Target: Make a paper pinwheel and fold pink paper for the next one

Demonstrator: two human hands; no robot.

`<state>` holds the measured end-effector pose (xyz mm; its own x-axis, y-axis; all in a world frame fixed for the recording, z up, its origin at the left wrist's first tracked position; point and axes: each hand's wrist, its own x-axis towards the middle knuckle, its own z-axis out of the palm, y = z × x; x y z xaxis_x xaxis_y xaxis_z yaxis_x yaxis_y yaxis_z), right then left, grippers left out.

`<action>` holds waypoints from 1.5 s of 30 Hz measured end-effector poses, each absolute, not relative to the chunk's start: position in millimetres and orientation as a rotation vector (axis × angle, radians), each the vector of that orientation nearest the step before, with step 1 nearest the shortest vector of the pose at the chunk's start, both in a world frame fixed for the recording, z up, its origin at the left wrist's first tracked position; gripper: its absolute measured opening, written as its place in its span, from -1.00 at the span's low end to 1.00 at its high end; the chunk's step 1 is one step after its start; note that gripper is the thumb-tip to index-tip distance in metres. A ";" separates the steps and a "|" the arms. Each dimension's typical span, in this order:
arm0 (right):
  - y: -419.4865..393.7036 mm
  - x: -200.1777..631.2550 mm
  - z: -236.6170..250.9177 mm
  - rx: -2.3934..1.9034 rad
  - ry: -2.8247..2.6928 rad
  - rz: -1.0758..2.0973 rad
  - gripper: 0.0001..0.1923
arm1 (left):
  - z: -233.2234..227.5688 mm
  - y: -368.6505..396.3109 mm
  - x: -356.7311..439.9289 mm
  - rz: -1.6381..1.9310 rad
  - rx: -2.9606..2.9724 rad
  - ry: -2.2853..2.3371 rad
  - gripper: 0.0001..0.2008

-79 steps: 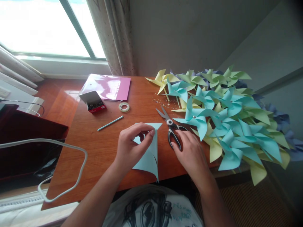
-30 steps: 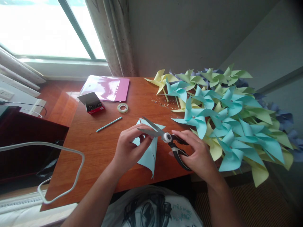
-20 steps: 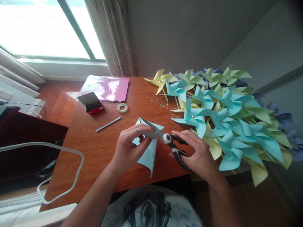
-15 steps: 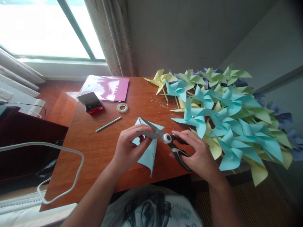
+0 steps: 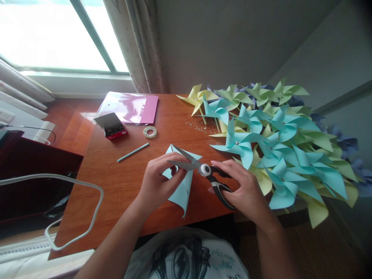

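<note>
Near the middle of the wooden table (image 5: 116, 209), my left hand (image 5: 161, 180) pinches a light-blue sheet of paper (image 5: 181, 190), which has slits cut into it and curls at its lower corner. My right hand (image 5: 244, 190) grips the black and white handles of a pair of scissors (image 5: 205, 169). The blades are parted and point left, over the paper and by the fingers of my left hand. Part of the paper is hidden behind that hand and the blades.
Many paper pinwheels (image 5: 279, 130) in blue, green, yellow and purple cover the right side. At the back left are a pink folder (image 5: 149, 110), a red box (image 5: 117, 133), a tape roll (image 5: 150, 132) and a light-blue stick (image 5: 133, 152). A white cable (image 5: 99, 201) loops at left.
</note>
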<state>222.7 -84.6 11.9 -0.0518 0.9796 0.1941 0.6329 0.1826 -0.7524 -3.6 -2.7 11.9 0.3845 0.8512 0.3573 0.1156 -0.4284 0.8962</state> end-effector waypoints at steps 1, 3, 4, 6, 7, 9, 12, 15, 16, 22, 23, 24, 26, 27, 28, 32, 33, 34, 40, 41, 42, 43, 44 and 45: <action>-84.5 222.5 11.8 -1.528 -1.762 0.636 -0.41 | 11.8 -2.7 -3.7 1.107 1.810 0.846 -0.89; -84.5 222.1 11.5 -1.527 -1.755 0.645 -0.41 | 11.7 -2.8 -3.7 1.104 1.812 0.852 -0.88; -84.6 221.9 11.3 -1.524 -1.752 0.650 -0.41 | 11.8 -2.9 -3.7 1.105 1.812 0.855 -0.88; -85.0 221.8 10.9 -1.517 -1.751 0.652 -0.40 | 12.2 -3.1 -3.4 1.106 1.810 0.860 -0.89; -85.2 221.9 10.8 -1.513 -1.750 0.651 -0.40 | 12.6 -3.2 -3.2 1.105 1.810 0.860 -0.89; -85.5 221.8 10.7 -1.512 -1.746 0.651 -0.40 | 13.6 -3.2 -3.1 1.104 1.812 0.856 -0.89; -85.4 220.6 10.9 -1.505 -1.734 0.661 -0.42 | 15.2 -3.1 -3.1 1.106 1.828 0.840 -0.87; -84.8 217.0 10.7 -1.513 -1.700 0.679 -0.48 | 16.1 -3.4 -2.7 1.096 1.844 0.850 -0.88; -84.6 215.3 10.3 -1.530 -1.678 0.690 -0.49 | 16.1 -3.6 -2.4 1.088 1.839 0.864 -0.89; -84.0 205.1 8.9 -1.563 -1.360 0.993 -0.45 | 14.5 -4.7 -0.8 1.077 1.728 0.960 -0.92; -83.2 204.1 9.2 -1.540 -1.298 1.079 -0.43 | 14.3 -4.8 -0.8 1.083 1.707 0.972 -0.92; -81.9 203.5 9.3 -1.506 -1.243 1.166 -0.41 | 14.1 -4.9 -0.9 1.084 1.688 0.982 -0.92; -77.6 202.6 8.5 -1.404 -1.126 1.318 -0.42 | 14.0 -4.9 -1.4 1.082 1.665 0.997 -0.93; -74.7 202.2 7.5 -1.342 -1.063 1.378 -0.44 | 14.0 -5.0 -1.7 1.080 1.661 0.999 -0.93; -71.5 201.8 6.2 -1.291 -1.003 1.423 -0.47 | 13.9 -4.9 -2.0 1.075 1.659 0.995 -0.93; -58.6 199.1 3.6 -1.372 -0.923 1.425 -0.54 | 13.6 -4.5 -3.2 1.057 1.663 0.963 -0.89; -56.2 198.3 4.3 -1.446 -0.951 1.380 -0.55 | 13.5 -4.4 -3.5 1.057 1.665 0.962 -0.88; -54.2 197.6 5.5 -1.520 -1.000 1.322 -0.56 | 13.5 -4.2 -3.8 1.059 1.666 0.961 -0.89; -49.9 193.0 11.2 -1.903 -1.438 0.751 -0.66 | 14.7 -3.7 -4.4 1.098 1.576 0.951 -0.90; -49.5 191.9 10.5 -1.973 -1.491 0.657 -0.67 | 15.0 -3.7 -4.4 1.102 1.556 0.955 -0.89; -49.1 190.5 9.4 -2.046 -1.543 0.568 -0.67 | 15.2 -3.8 -4.3 1.105 1.539 0.961 -0.89; -48.7 189.1 8.0 -2.118 -1.592 0.478 -0.67 | 15.3 -3.9 -4.2 1.111 1.527 0.967 -0.89; -48.2 187.7 6.5 -2.183 -1.634 0.389 -0.66 | 15.2 -4.1 -4.0 1.115 1.518 0.972 -0.90; -47.9 186.3 5.0 -2.238 -1.668 0.311 -0.66 | 15.1 -4.3 -3.8 1.116 1.512 0.977 -0.90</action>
<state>186.3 -47.9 5.0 0.2901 0.9567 0.0227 0.8842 -0.2589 -0.3887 -3.8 -4.3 15.1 0.2542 0.9506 0.1782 0.0505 -0.1970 0.9791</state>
